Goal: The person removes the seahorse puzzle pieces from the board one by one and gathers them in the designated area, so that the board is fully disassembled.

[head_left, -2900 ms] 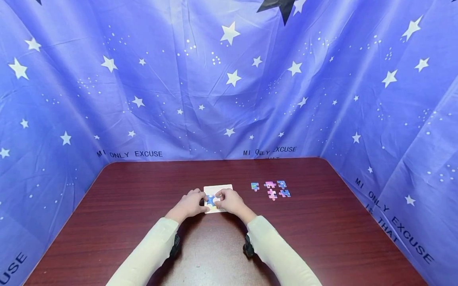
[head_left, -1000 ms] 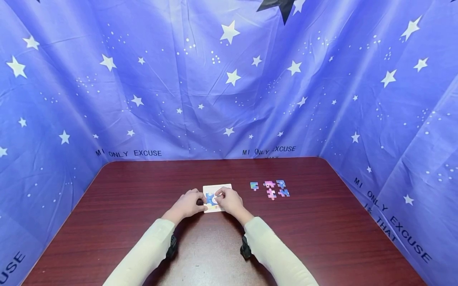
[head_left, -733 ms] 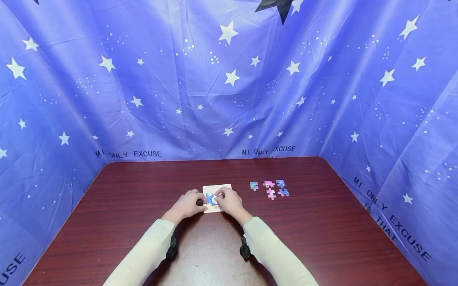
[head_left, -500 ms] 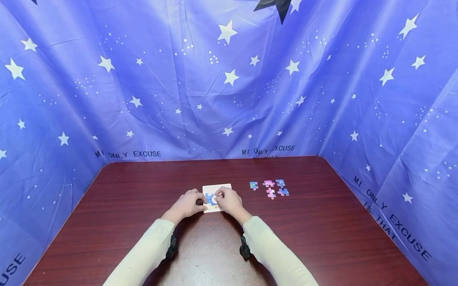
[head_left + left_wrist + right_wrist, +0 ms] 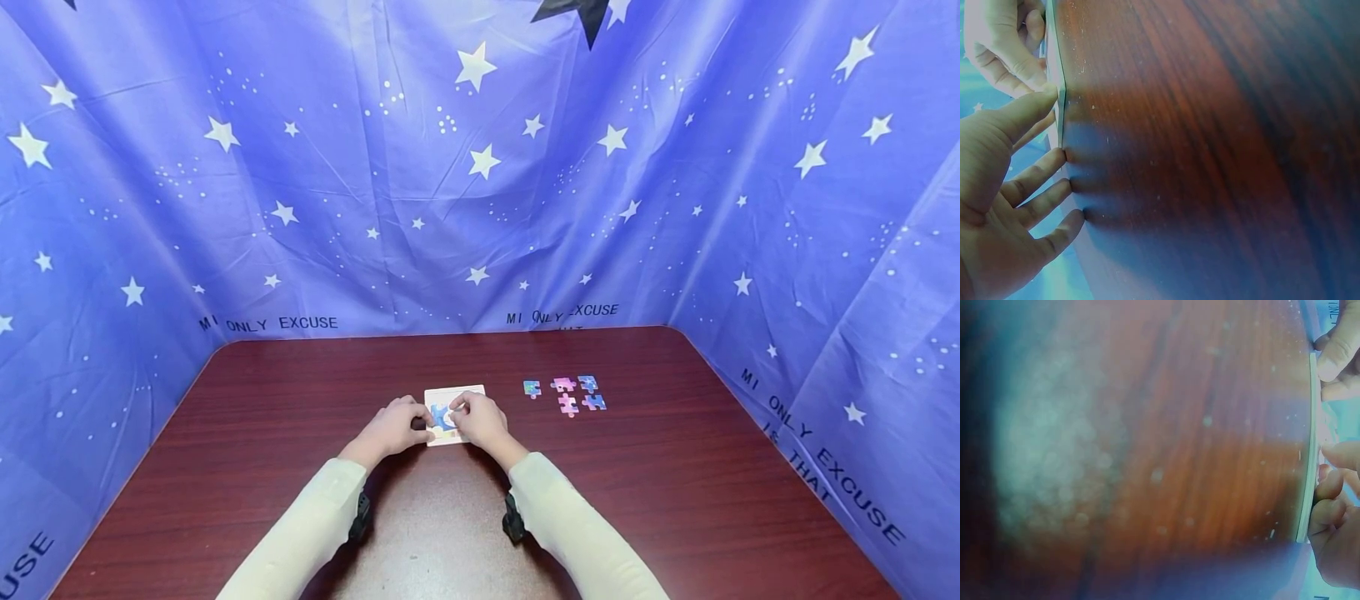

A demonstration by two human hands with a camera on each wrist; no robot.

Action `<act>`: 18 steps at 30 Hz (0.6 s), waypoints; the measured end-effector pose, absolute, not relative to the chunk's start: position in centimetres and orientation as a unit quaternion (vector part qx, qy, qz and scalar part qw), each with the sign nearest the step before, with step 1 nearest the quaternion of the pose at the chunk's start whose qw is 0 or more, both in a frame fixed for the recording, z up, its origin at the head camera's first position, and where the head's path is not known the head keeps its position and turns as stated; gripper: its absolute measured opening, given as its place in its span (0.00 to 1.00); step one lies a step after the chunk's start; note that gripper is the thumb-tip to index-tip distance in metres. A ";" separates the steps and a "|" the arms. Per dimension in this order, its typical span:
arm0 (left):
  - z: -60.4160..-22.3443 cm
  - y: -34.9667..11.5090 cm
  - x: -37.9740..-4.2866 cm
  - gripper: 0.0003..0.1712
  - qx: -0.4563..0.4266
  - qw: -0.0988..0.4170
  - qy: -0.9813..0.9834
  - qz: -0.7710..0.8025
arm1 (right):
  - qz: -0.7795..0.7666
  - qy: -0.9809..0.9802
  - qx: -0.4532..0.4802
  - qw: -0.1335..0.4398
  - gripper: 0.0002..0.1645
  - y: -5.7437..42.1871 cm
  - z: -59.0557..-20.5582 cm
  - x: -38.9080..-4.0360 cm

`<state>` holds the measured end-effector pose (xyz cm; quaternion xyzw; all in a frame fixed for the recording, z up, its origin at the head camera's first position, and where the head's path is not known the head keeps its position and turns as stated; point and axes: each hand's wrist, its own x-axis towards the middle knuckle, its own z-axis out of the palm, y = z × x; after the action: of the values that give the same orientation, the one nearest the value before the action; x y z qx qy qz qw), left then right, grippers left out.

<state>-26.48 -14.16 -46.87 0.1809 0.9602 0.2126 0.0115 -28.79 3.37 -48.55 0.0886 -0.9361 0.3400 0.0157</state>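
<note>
The puzzle board (image 5: pixel 444 394) lies flat on the table (image 5: pixel 262 417) between the hands, a blue puzzle piece (image 5: pixel 440 416) on it. The left hand (image 5: pixel 393 427) touches the board's left side, fingers spread, some fingertips on the table. The right hand (image 5: pixel 482 421) has thumb and forefinger close together over the board; I cannot tell whether they pinch anything. Right of the board lie five loose pieces (image 5: pixel 563 384).
</note>
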 end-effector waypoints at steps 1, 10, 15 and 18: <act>-46.9 -14.2 -26.5 0.06 0.181 0.010 0.960 0.212 | 0.340 -0.936 0.087 0.015 0.05 3.4 -48.5 -28.8; -47.1 -14.2 -26.5 0.06 0.179 0.007 0.960 0.213 | 0.349 -0.933 0.084 0.012 0.05 3.4 -48.4 -28.7; -47.0 -14.1 -26.5 0.06 0.178 0.008 0.960 0.215 | 0.355 -0.931 0.087 0.012 0.05 3.5 -48.3 -28.7; -46.9 -14.1 -26.4 0.06 0.178 0.008 0.960 0.214 | 0.358 -0.930 0.089 0.011 0.05 3.5 -48.3 -28.6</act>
<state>-26.42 -14.07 -46.91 0.1784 0.9604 0.2137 0.0085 -28.65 3.49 -48.29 0.0892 -0.9295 0.3576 0.0107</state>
